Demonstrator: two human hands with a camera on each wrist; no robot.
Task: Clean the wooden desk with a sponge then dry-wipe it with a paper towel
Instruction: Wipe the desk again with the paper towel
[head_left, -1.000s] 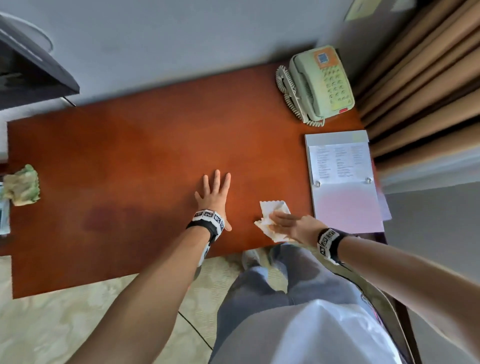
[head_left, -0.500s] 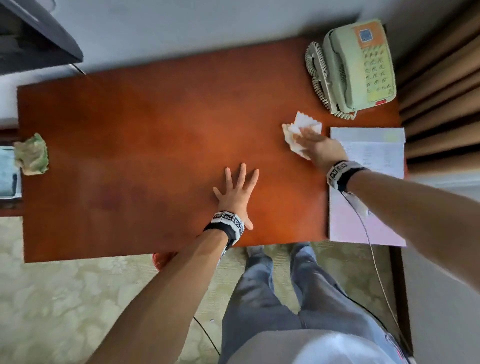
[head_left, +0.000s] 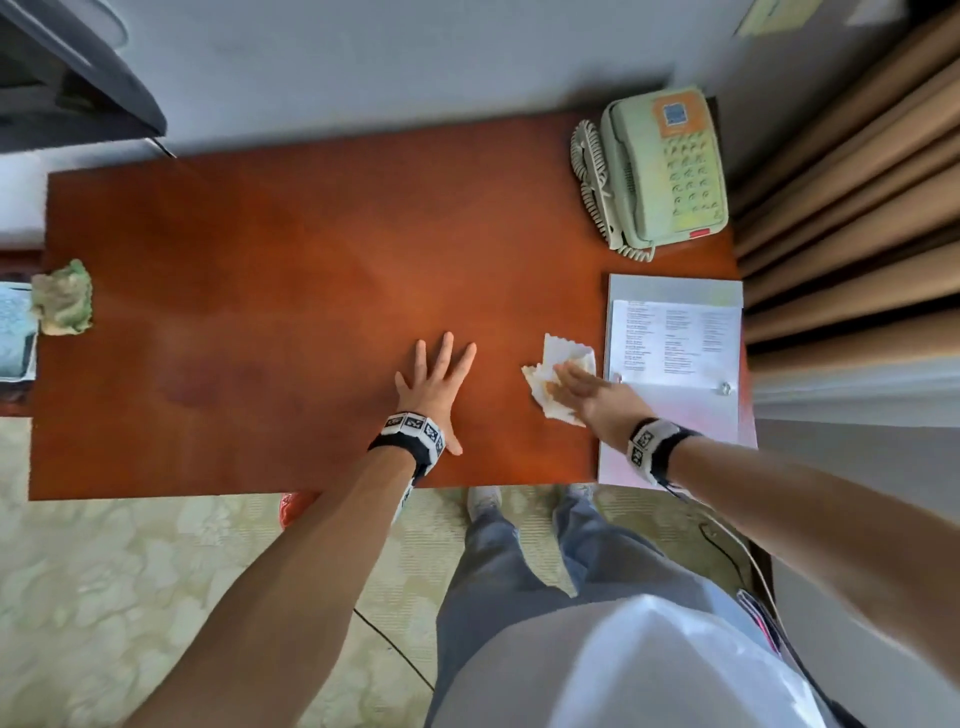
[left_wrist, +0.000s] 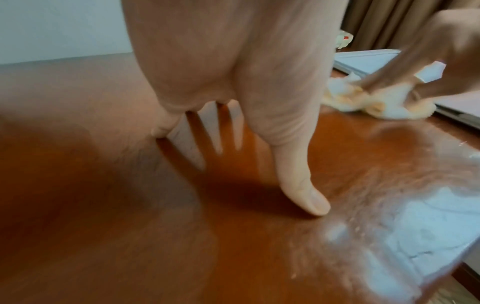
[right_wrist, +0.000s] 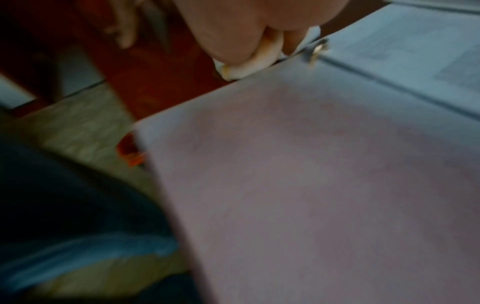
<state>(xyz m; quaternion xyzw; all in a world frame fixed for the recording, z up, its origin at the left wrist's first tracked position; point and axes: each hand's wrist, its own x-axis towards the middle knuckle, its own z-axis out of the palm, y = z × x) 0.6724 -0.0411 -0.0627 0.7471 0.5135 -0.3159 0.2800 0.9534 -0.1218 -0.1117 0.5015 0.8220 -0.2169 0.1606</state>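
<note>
The reddish wooden desk (head_left: 285, 249) fills the head view. My left hand (head_left: 435, 387) lies flat on it near the front edge, fingers spread and straight, holding nothing; its thumb and fingers touch the wood (left_wrist: 130, 205) in the left wrist view. My right hand (head_left: 589, 392) presses a crumpled white paper towel (head_left: 558, 353) onto the desk with straight fingers, right beside the folder. The towel (left_wrist: 389, 109) shows under that hand (left_wrist: 441, 41) from the side. In the right wrist view the towel (right_wrist: 246, 65) peeks out below the palm (right_wrist: 233, 30). A green-yellow sponge (head_left: 62, 304) sits at the desk's left edge.
A pale green telephone (head_left: 662, 171) with a coiled cord stands at the far right corner. An open ring folder (head_left: 675, 374) with printed sheets covers the desk's right end. Beige curtains (head_left: 857, 208) hang to the right. A dark device (head_left: 67, 78) sits at the far left.
My right hand swept the paper towel out toward the telephone, then back toward me along the folder's edge. My left hand stayed flat in the same spot.
</note>
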